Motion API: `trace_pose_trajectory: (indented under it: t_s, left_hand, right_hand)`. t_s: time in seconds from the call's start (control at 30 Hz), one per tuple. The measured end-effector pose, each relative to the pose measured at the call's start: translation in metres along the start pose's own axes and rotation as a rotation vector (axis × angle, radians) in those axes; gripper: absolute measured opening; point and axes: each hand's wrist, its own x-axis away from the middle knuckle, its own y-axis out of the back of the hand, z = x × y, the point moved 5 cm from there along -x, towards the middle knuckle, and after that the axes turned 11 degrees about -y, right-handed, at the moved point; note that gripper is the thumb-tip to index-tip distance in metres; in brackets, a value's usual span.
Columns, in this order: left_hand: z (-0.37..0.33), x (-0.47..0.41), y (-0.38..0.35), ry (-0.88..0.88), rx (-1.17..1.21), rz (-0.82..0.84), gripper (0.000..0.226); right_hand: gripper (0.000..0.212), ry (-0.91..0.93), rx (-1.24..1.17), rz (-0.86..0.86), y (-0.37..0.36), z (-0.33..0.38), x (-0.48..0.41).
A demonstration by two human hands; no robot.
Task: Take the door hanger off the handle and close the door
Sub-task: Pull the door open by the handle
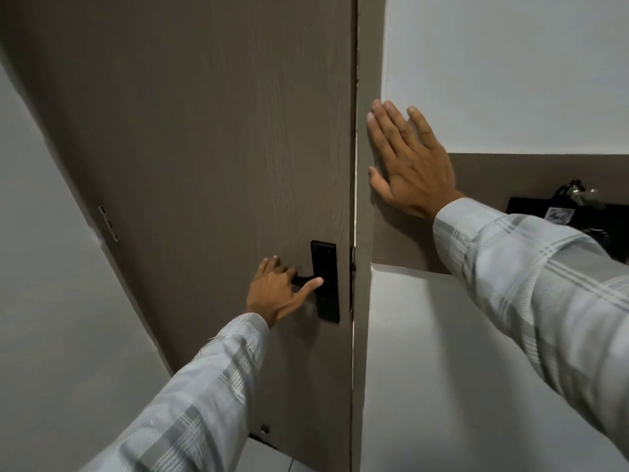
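The brown wood-grain door (211, 137) fills the middle of the view, its right edge lying against the frame with only a thin bright slit between them. My left hand (277, 291) is wrapped around the black lever handle (299, 280), thumb stretched onto the black backplate (326, 264). My right hand (408, 161) lies flat, fingers spread, on the door frame (366, 63) and the wall beside it. No door hanger shows on the handle or anywhere in view.
White wall (510, 63) stands right of the frame, with a brown recess holding a black bag (558, 212). A white ledge or panel (459, 369) lies below it. A hinge (109, 223) shows on the door's left edge. Tiled floor (269, 458) is at the bottom.
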Motion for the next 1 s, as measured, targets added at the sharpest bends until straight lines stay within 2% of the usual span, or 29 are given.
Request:
trace_pose_trajectory:
  t_s: [0.13,0.4,0.57,0.67,0.7,0.77,0.9,1.0]
  left_hand:
    - [0.001,0.017,0.008,0.020,-0.015,0.026,0.086]
    - [-0.009,0.053,0.025,0.264,-0.008,-0.020,0.093]
    - [-0.015,0.081,0.034,0.350,-0.009,-0.078,0.097]
    - [-0.020,0.099,0.045,0.407,-0.020,-0.094,0.101]
    - [-0.024,0.108,0.049,0.424,-0.037,-0.107,0.101]
    - [-0.035,0.123,0.056,0.443,-0.065,-0.196,0.093]
    - [-0.065,0.154,0.073,0.427,-0.143,-0.358,0.078]
    - [-0.084,0.168,0.088,0.365,-0.259,-0.396,0.075]
  right_hand:
    - [0.076,-0.028,-0.031,0.047,0.003,0.000,0.002]
    - [0.073,0.047,-0.170,0.045,-0.004,0.005,0.032]
    - [0.080,0.154,-0.409,0.096,-0.015,0.042,0.097]
    - [0.083,0.070,-0.711,0.159,-0.023,0.068,0.144]
    - [0.084,-0.004,-0.808,0.221,-0.028,0.077,0.159]
    - [0.086,-0.126,-0.907,0.464,-0.041,0.097,0.188]
    - [0.089,-0.168,-0.980,0.986,-0.067,0.150,0.241]
    - [0.088,-0.157,-0.993,1.226,-0.069,0.181,0.268]
